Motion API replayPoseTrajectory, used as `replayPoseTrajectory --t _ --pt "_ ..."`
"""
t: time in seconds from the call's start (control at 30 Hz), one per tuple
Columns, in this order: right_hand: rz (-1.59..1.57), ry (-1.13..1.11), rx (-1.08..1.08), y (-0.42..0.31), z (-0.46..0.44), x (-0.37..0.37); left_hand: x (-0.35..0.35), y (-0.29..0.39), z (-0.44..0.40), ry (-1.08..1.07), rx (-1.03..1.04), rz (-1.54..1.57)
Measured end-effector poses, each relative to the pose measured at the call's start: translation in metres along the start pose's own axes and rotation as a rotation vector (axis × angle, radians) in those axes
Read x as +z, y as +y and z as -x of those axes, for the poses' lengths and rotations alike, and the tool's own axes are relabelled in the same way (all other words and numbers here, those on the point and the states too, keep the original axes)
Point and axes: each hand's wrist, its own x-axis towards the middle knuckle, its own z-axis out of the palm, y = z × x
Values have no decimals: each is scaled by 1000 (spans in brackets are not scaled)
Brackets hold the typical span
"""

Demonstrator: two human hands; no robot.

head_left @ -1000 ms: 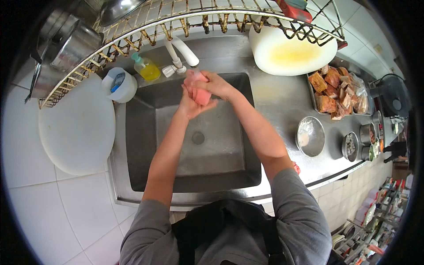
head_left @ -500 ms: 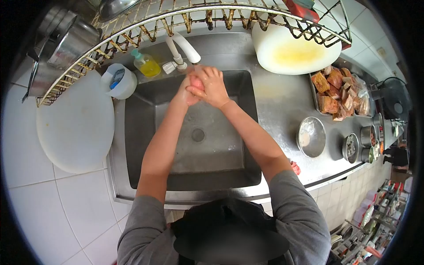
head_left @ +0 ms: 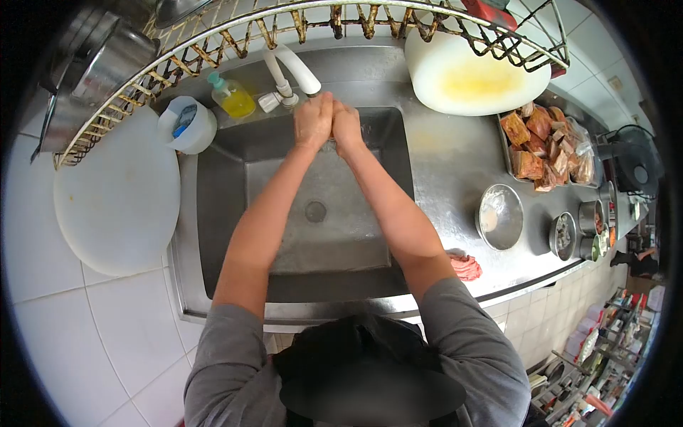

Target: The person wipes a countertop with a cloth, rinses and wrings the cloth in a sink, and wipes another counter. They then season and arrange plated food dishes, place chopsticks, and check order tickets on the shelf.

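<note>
My left hand (head_left: 313, 121) and my right hand (head_left: 346, 127) are side by side under the white faucet (head_left: 299, 71), at the back of the metal sink (head_left: 313, 260). Both have their fingers curled round and pressed together. What they hold, if anything, is hidden beneath them. A soap bottle with yellow liquid (head_left: 235, 99) stands left of the faucet. Beside it is a white tub (head_left: 196, 132) with a blue item inside.
A wire rack (head_left: 299, 8) hangs above. White boards (head_left: 117, 196) (head_left: 477, 78) lean on both sides. On the right counter are a metal bowl (head_left: 499, 217), a red cloth (head_left: 464, 267), a tray of meat pieces (head_left: 530, 164) and small containers. A person's arm (head_left: 646, 253) shows far right.
The pink item seen between my hands earlier is now out of sight. My hands have gone from overlapping to side by side, closed and nearer the faucet's spout. More of the red cloth shows.
</note>
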Motion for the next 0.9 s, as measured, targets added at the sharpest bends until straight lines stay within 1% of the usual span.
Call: replayPoseTrajectory --t 0.03,0.07,0.1,0.17,0.2,0.27,0.3,0.33,0.43,0.47,0.53,0.57,0.63,0.67,0.73,0.83,0.87,0.9 --pt "-224 -92 216 -2 0 -3 -8 3 -1 -70 17 -47" --pt "-246 -27 302 -2 4 -4 -15 7 -2 -142 38 -96" --pt "-190 -5 274 0 2 -7 -21 8 0 -215 55 -143" --pt "-79 32 223 10 -6 -23 -19 -18 -3 -178 27 62" --pt "18 -9 224 12 -8 -36 -17 -34 -7 -156 15 161" --pt "183 -42 129 24 -9 -50 -9 -65 -8 -95 17 466" --pt "267 -56 80 24 -8 -54 -12 -65 -8 -64 19 620" --pt "451 -56 -8 26 -5 -58 -16 -67 -6 -76 1 641" --pt "762 2 -644 26 -1 -51 -18 -63 -1 -141 34 487" --pt "573 -62 -558 25 0 -47 -18 -60 1 -165 44 428" --pt "602 -172 -427 5 8 -41 -27 -36 9 -213 63 308" --pt "614 -226 -362 -2 10 -39 -26 -38 8 -170 65 293" --pt "765 -225 -441 -5 4 -41 -25 -42 7 -81 67 265" --pt "841 -226 -482 -6 2 -42 -28 -46 7 -58 106 200" --pt "962 -247 -511 -16 7 -41 -45 -32 14 -15 181 73" --pt "1100 -241 -529 -27 13 -41 -47 -37 16 -37 166 230" --pt "1137 -235 -530 -30 13 -40 -47 -39 17 -46 175 239" --pt "1156 -218 -621 -34 14 -38 -48 -41 18 -56 182 248"
